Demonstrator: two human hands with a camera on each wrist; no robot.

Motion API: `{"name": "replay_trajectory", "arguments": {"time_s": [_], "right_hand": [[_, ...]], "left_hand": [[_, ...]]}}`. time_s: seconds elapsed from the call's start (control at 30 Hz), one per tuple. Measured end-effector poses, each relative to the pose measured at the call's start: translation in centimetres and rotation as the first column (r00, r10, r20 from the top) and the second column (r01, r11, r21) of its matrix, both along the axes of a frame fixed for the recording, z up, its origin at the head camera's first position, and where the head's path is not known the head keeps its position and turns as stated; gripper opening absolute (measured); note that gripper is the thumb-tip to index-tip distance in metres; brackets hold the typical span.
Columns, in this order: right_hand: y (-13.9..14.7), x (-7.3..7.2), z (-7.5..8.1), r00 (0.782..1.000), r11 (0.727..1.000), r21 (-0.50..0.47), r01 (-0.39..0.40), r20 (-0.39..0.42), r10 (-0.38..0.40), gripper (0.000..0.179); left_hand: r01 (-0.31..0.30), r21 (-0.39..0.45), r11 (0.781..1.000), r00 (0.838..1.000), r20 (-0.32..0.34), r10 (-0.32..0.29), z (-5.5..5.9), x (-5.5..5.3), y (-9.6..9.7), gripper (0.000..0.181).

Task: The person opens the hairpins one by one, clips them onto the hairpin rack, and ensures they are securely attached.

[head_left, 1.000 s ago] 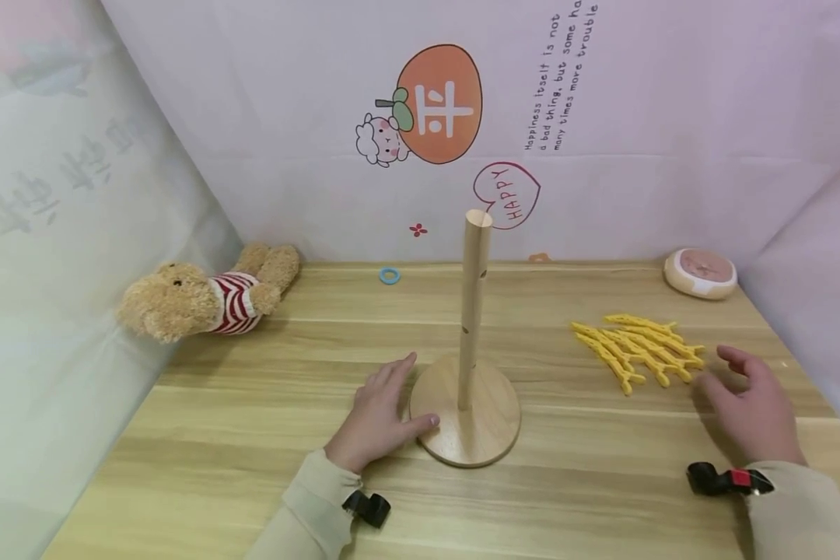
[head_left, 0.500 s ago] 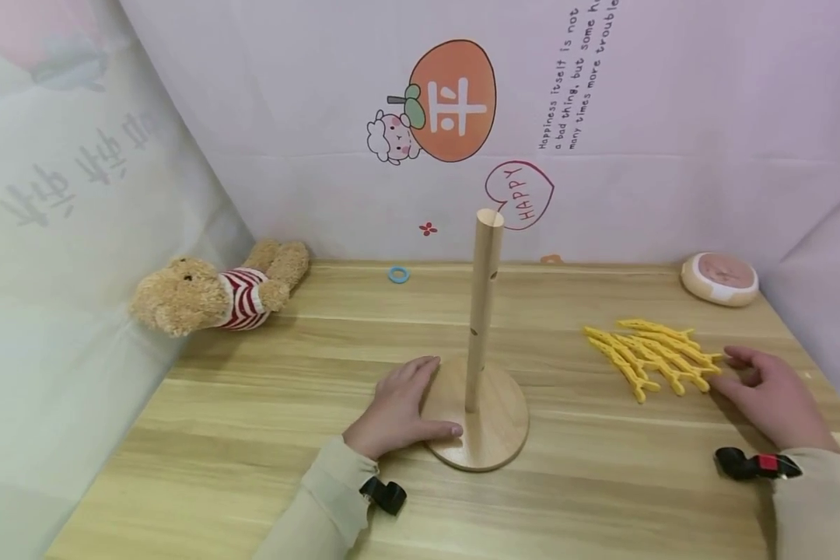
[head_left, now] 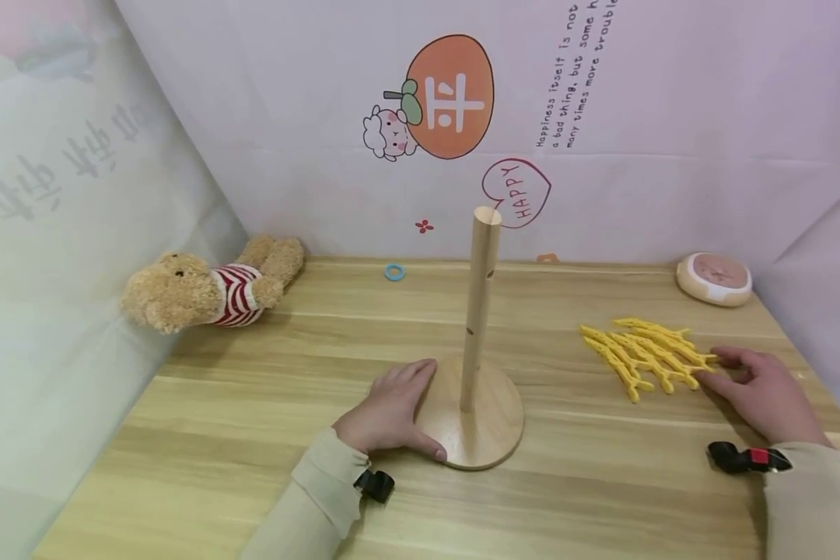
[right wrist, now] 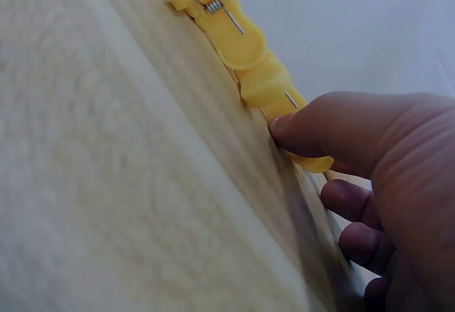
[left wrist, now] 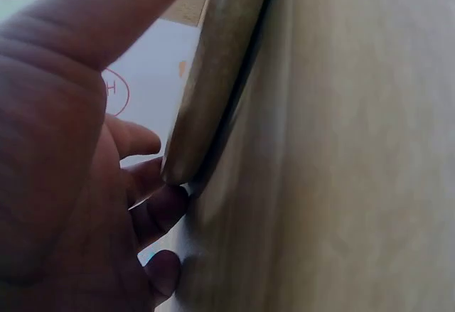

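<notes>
A wooden stand has a round base (head_left: 500,424) and an upright post (head_left: 479,311) with small dark holes. My left hand (head_left: 385,412) holds the base by its left edge, thumb near the front rim. In the left wrist view, fingertips reach the edge of the base (left wrist: 213,84). Several yellow clothespins (head_left: 630,358) lie side by side to the right of the stand. At their right end, my right hand (head_left: 773,393) pinches the handle end of one clothespin (right wrist: 266,84) between thumb and index finger; its other fingers curl loosely.
A teddy bear (head_left: 238,295) in a striped top lies at the back left. A small blue ring (head_left: 394,272) is near the printed back cloth (head_left: 287,93). In the back right corner sits a rounded pink-topped object (head_left: 717,280). Cloth walls border the table on both sides.
My left hand has moved onto the base's edge, its thumb shifting toward the front rim. The right hand has closed in on the clothespins' right end and now pinches one.
</notes>
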State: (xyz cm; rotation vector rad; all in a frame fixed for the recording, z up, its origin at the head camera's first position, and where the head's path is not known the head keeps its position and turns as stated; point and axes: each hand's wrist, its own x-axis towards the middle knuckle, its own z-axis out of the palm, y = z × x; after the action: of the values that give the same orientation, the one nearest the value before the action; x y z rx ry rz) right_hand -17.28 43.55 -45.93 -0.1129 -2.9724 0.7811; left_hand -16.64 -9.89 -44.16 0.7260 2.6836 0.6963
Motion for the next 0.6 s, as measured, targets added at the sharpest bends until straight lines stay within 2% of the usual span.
{"name": "replay_trajectory", "arguments": {"time_s": [0.33,0.6], "right_hand": [[-0.12,0.71,-0.36,0.991,0.990,-0.027,0.136,-0.001,-0.136,0.072],[-0.15,0.75,-0.56,0.986,0.985,-0.057,0.164,-0.008,-0.165,0.076]], "left_hand": [[0.016,-0.023,1.000,1.000,0.026,-0.015,0.19,0.16,-0.20,0.134],[0.009,-0.037,0.999,1.000,0.005,-0.009,0.21,0.06,-0.23,0.134]]}}
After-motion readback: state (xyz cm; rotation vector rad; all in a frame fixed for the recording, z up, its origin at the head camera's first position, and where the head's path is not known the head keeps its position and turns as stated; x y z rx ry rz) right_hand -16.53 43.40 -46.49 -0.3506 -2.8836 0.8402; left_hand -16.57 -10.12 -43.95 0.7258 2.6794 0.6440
